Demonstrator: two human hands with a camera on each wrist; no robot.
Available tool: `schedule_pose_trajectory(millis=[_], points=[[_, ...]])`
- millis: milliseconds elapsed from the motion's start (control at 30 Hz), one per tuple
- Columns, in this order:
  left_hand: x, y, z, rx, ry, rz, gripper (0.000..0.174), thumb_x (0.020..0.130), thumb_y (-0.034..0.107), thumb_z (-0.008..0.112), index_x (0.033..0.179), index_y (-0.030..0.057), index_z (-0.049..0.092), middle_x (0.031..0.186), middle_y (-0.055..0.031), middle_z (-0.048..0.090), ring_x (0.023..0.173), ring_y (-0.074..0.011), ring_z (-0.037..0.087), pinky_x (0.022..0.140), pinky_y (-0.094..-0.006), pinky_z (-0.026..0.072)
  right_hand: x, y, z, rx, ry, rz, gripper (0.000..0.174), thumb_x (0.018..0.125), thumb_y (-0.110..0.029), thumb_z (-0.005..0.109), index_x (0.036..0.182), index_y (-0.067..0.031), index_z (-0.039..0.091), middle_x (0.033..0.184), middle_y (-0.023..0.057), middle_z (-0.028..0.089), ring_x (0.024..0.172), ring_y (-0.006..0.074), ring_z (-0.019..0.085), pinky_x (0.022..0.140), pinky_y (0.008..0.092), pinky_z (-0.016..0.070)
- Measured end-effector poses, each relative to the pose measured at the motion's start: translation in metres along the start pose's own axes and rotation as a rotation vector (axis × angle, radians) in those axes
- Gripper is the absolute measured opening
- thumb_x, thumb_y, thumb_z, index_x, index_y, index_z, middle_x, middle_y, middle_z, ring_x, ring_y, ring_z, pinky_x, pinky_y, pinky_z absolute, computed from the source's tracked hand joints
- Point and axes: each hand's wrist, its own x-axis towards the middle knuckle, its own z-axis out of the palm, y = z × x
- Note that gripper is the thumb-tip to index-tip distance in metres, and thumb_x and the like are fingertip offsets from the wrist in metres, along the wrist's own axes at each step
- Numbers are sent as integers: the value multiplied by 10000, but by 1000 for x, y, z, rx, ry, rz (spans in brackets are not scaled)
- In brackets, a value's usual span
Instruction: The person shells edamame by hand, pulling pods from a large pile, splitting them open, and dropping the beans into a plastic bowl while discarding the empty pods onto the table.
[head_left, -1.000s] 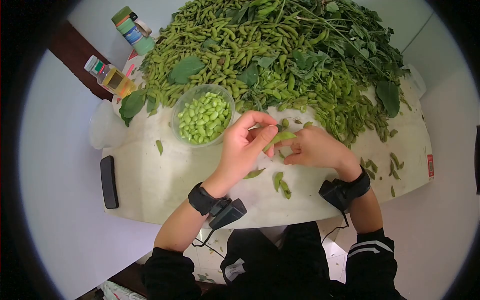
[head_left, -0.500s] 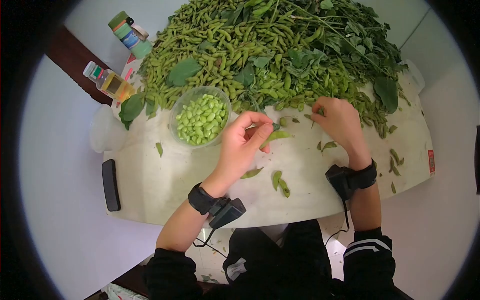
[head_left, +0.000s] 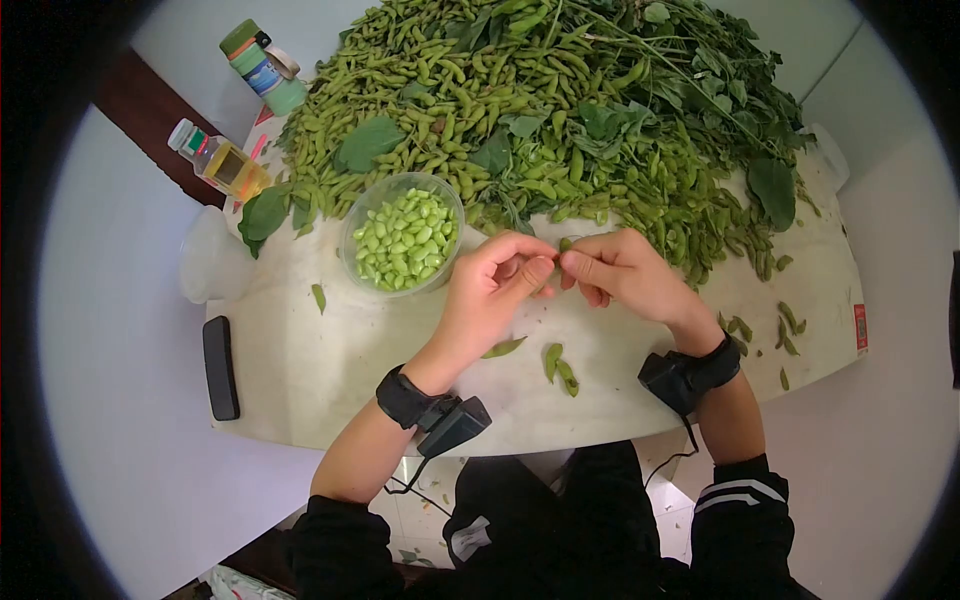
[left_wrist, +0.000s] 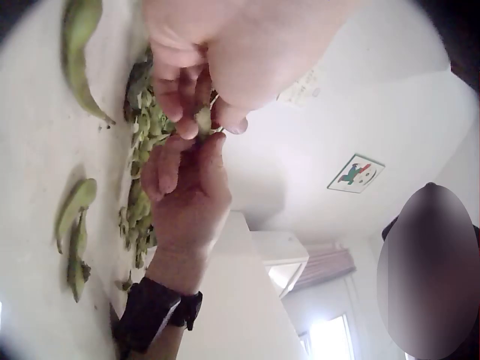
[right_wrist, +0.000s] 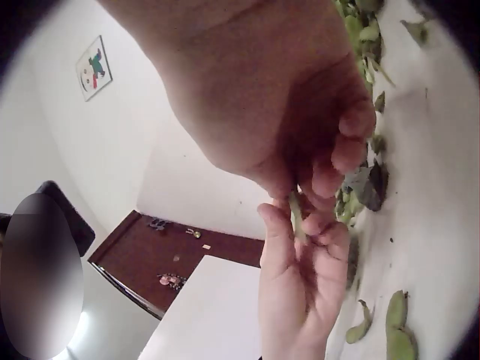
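While both hands meet at mid table, L hand (head_left: 487,295) and R hand (head_left: 628,276) pinch the same small green pod (left_wrist: 202,120) btw thumbs and curled fingertips, one hand on each end. Pod sits just above the white table (head_left: 330,360), right of the clear bowl (head_left: 346,242) of shelled beans and near the front edge of the big pile (head_left: 560,110) of pods w/ leaves. Empty pods (head_left: 560,366) lie near the wrists, a black phone (head_left: 220,367) at the table's left edge, a bottle (head_left: 218,158) at back left
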Motion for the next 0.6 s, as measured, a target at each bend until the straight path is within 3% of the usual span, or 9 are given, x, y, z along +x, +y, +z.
schedule_pose_trajectory(millis=[100,233,433,533,600], points=[[0,-12,2,-31,10,9,193,806,74,596,968,-14,540,765,-36,566,654,-64,544,572,-184,433,0,-5,-1,-46,112,92,430,869,-346,481,611,-11,563,479,16,468,451,83,435,445,234,353],[0,-16,4,-13,10,-10,213,787,61,612,968,-25,539,750,-29,561,636,-51,527,556,-179,421,2,-2,2,-60,189,51,465,867,-352,480,571,2,537,461,17,445,437,90,405,421,246,331],[-4,-12,3,-40,-89,-154,185,838,48,534,1002,-36,531,824,-78,594,702,-130,595,638,-220,456,6,8,6,-213,352,-19,460,875,-310,463,562,26,486,460,4,376,462,72,336,409,270,291],[-4,-9,5,-10,-101,-132,179,868,78,489,991,-45,531,825,-104,610,715,-163,616,639,-233,462,6,7,14,-94,391,-48,428,877,-277,462,574,25,482,471,0,363,481,60,325,415,265,279],[-4,-7,4,-132,-100,-179,170,879,70,457,978,-47,529,822,-107,604,724,-178,619,632,-238,463,4,4,17,-26,398,-182,389,878,-230,473,588,29,477,480,-8,364,481,56,321,415,252,273]])
